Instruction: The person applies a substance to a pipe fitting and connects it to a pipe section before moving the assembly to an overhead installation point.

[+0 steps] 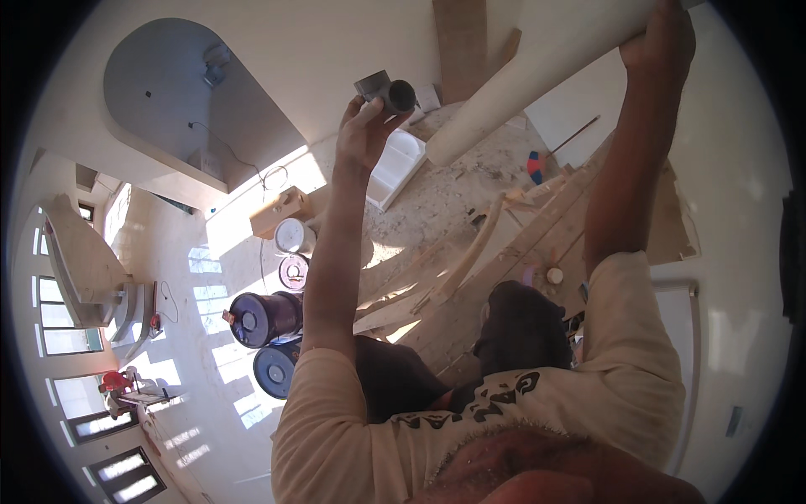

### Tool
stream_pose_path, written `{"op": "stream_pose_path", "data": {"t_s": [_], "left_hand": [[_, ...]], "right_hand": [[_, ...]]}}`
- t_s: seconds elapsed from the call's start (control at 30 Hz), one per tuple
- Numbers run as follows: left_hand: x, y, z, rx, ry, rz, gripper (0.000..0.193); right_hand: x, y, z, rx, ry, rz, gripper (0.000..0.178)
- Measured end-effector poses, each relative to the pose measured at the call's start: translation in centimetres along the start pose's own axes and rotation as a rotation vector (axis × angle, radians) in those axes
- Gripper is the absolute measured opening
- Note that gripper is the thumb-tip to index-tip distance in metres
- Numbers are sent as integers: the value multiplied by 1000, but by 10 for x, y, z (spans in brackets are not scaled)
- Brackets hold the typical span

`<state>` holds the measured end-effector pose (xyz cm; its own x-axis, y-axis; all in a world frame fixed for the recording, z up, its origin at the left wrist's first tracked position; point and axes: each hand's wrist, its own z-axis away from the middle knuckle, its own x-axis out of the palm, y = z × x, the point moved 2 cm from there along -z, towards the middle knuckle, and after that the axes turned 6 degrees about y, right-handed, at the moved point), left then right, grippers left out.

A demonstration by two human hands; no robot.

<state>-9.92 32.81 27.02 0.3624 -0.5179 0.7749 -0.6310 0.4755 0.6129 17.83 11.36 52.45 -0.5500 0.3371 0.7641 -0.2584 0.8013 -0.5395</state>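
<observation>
My left hand (369,126) is raised in front of me, its fingers closed round a short grey pipe fitting (388,92). One dark round opening of the fitting faces me. At the upper right my right hand (663,42) is lifted high, its fingers curled against the lower edge of a long, thick white pipe (537,71). This pipe slants down to the left, and its far end shows above the floor near a white tray (395,168). The frame's top edge hides part of the right hand's grip.
Wooden planks (470,286) lie below me, beside my dark-trousered knees. Lidded drums (264,319), a white bucket (294,237) and a cardboard box (280,212) stand to the left. A grey arched niche (159,92) is at the upper left. A red figure (117,382) appears far left.
</observation>
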Motion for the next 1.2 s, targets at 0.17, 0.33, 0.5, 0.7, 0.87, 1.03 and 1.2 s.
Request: {"op": "stream_pose_path", "data": {"t_s": [0.17,0.33,0.5,0.7,0.87,1.03,1.2], "left_hand": [[-8,10,26,-55,7,-52,48],[-5,16,56,-84,-30,-30,44],[3,22,81,-2,-19,-45,48],[6,37,107,65,6,-73,53],[13,46,125,100,25,-66,53],[11,52,140,121,62,-123,54],[9,54,155,144,122,-122,53]], "right_hand": [[65,-1,67,-538,-79,447,30],[70,9,54,-758,3,827,32],[82,17,55,-439,47,330,33],[79,19,41,-420,-31,257,32],[88,24,63,-402,-177,191,32],[109,32,81,-398,2,248,30],[102,31,65,-390,-109,185,28]]}}
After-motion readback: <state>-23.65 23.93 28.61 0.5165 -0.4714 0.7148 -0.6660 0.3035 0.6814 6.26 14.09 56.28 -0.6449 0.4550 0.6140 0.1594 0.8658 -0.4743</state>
